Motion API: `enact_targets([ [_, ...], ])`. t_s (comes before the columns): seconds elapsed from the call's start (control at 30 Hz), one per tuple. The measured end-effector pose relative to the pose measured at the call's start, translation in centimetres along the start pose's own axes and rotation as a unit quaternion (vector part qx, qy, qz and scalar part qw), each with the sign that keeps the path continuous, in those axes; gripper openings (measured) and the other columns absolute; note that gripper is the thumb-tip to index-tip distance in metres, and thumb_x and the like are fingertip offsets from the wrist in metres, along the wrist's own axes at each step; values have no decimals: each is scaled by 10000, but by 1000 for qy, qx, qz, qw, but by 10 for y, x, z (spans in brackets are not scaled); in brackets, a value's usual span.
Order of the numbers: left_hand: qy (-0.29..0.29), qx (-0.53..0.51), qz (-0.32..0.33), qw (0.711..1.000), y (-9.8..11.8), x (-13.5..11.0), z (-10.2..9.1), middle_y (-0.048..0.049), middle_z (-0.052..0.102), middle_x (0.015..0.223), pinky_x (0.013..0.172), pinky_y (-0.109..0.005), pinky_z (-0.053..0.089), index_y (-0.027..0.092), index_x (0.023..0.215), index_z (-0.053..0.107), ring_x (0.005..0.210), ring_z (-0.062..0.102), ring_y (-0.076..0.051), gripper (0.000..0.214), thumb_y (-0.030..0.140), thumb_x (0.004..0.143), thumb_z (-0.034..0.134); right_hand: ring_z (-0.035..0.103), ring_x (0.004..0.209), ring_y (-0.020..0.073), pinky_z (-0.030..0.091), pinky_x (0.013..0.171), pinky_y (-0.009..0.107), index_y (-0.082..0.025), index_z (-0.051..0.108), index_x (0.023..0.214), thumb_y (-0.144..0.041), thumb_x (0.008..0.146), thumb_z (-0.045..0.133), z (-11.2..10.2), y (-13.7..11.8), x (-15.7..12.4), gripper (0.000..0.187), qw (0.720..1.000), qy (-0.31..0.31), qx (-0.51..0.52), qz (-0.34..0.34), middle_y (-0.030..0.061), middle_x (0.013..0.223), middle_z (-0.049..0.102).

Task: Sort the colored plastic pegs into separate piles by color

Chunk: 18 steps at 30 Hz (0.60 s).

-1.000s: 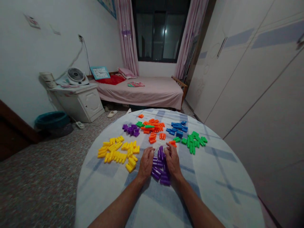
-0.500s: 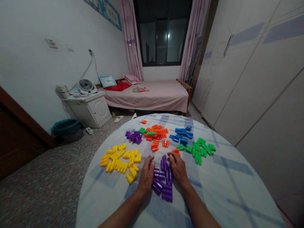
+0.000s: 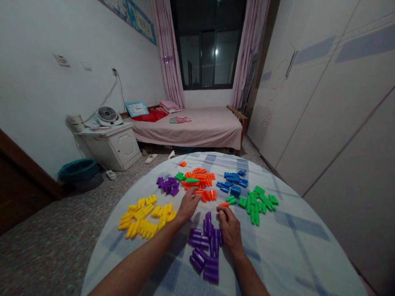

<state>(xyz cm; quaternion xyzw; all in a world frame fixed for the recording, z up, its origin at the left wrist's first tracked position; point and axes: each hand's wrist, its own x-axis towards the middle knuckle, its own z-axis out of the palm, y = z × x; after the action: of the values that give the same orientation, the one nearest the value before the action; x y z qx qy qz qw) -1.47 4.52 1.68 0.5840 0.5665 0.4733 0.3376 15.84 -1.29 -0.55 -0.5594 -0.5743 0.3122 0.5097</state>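
My left hand [image 3: 189,204] reaches forward with its fingers extended, its fingertips at the orange plastic blocks [image 3: 209,195]. Resting on its side to the right, my right hand [image 3: 230,228] has loosely bent fingers, just in front of a small orange block [image 3: 224,204] that it partly covers. I cannot tell whether it touches that block. Between my forearms lies a cluster of purple blocks [image 3: 211,263], its right edge close to my right hand. Left of my left arm are yellow blocks [image 3: 143,226].
On the round cloth-covered table [image 3: 277,263] lie green blocks [image 3: 256,203], blue blocks [image 3: 234,181], a farther purple pile [image 3: 168,186] and a larger orange pile [image 3: 200,179]. Beyond stand a bed [image 3: 197,131], a white cabinet [image 3: 115,146] with a fan [image 3: 108,115], and a bin [image 3: 78,170].
My left hand has moved forward from beside the near purple blocks to the orange ones. Orange blocks there now sit closer together. My right hand stays nearly in place. The view has shifted slightly.
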Motion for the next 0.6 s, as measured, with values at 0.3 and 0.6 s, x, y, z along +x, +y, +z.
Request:
enact_targets([
  [0.3, -57, 484, 29, 873, -17, 91, -79, -102, 537, 1251, 1014, -362, 366, 191, 1167, 557, 1222, 458, -248, 406, 142, 764, 531, 624, 798, 190, 445, 737, 283, -184, 651, 889, -329, 818, 437, 3, 3, 0, 268, 1000, -20, -5, 16, 49, 859, 674],
  [0.6, -109, 476, 34, 872, -25, 118, -78, -61, 609, 1143, 876, -295, 422, 242, 1095, 584, 1052, 565, -212, 371, 152, 734, 578, 628, 806, 184, 445, 734, 271, -189, 634, 880, -301, 835, 420, 3, 3, 0, 246, 999, -40, -20, 13, 39, 854, 661],
])
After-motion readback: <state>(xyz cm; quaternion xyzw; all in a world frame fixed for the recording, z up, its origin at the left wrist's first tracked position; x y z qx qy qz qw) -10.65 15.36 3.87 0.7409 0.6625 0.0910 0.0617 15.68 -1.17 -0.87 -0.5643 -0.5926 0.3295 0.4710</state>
